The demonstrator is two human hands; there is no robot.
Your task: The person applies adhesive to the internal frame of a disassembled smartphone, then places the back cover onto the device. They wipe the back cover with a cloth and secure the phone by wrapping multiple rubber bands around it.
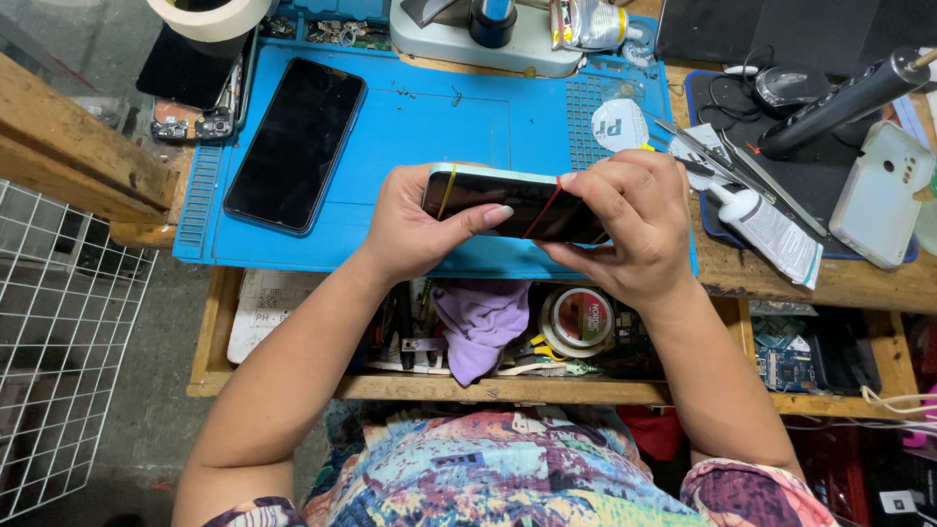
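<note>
phone in hands (508, 203): mid of frame, held up above the blue mat (410, 137), dark screen up, not touching the mat.
long way: phone runs left-right across the pic, w/ the right end a bit lower.
bands: yellow rubber band (446, 190) wraps the left end; red rubber band (543, 209) wraps near the right end.
left hand (415, 229): closed on the phone's left end. Thumb lies flat on the screen, other fingers curl under + behind.
right hand (639, 220): closed on the phone's right end. Fingers fold over the top edge by the red band, thumb under. It hides that end, so can't see the corner.
which hand is nearer: both on it, one per end. Right hand sits right on the red band; left hand is just beside the yellow one.
other phone (296, 144): flat on the mat, upper left of the hands, well apart, tilted.
glue bottle (771, 226): white, lies on the table to the right, near the right hand, not touching.
drawer (293, 385): open, just below the hands, w/ a purple cloth (480, 327) + tape roll (579, 318) inside.
</note>
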